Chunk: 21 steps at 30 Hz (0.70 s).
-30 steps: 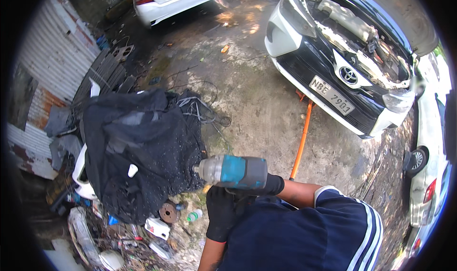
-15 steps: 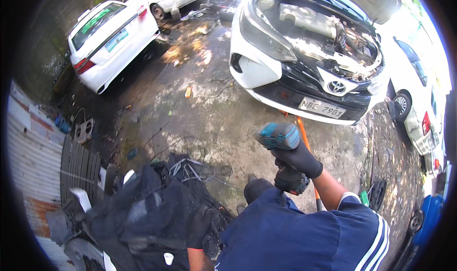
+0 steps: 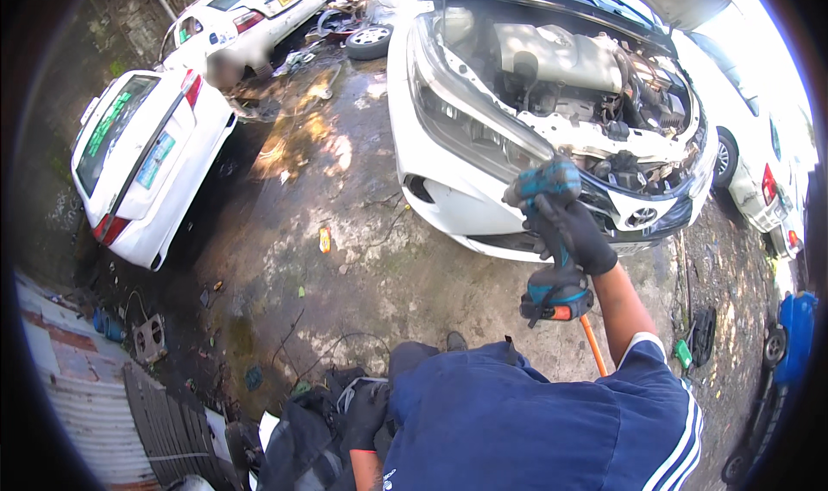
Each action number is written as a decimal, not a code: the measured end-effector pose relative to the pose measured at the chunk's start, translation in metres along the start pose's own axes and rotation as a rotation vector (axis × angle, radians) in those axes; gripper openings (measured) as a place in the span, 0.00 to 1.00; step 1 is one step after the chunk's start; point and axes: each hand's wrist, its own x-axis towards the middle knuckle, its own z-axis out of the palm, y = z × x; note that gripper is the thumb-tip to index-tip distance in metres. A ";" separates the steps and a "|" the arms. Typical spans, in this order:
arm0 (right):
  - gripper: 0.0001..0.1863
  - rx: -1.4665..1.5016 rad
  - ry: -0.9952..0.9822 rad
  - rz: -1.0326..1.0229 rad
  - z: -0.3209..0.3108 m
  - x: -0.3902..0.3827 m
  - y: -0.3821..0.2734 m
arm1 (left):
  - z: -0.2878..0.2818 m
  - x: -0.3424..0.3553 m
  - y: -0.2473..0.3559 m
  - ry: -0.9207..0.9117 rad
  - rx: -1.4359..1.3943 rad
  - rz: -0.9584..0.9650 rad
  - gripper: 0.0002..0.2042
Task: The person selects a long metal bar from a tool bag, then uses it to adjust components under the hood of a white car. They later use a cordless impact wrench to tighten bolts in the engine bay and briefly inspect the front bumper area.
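Note:
My right hand (image 3: 578, 236), in a black glove, is closed round the grip of a teal and black cordless power tool (image 3: 543, 193), held up in front of the white car's (image 3: 457, 189) front end, with its battery hanging below. That car's hood is raised over the engine bay (image 3: 561, 68). My gloved left hand (image 3: 366, 413) is low beside my left hip, near dark fabric (image 3: 306, 443), with its fingers curled; what they hold, if anything, is hidden. An orange bar (image 3: 592, 344) slants down from under the car's front.
White sedans (image 3: 151, 163) stand at left and back, with a loose wheel (image 3: 369, 44) and scattered parts. Corrugated metal sheets (image 3: 69, 379) are at lower left. Another white car (image 3: 768, 180) stands right, a blue car (image 3: 793, 344) below it. An orange object (image 3: 324, 239) lies on the concrete.
My view has swung up toward the open engine bay. My right hand has raised the tool toward the car. My left hand has left the tool and dropped to my side.

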 end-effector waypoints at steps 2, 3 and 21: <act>0.23 0.032 0.073 0.012 -0.003 0.057 -0.014 | -0.021 0.045 0.030 0.025 0.058 0.037 0.17; 0.24 0.029 0.077 0.118 -0.002 0.082 -0.033 | -0.028 0.071 0.027 0.003 0.045 0.001 0.17; 0.25 -0.094 0.397 0.169 0.006 0.352 -0.097 | -0.178 0.606 0.293 -0.135 0.193 0.873 0.16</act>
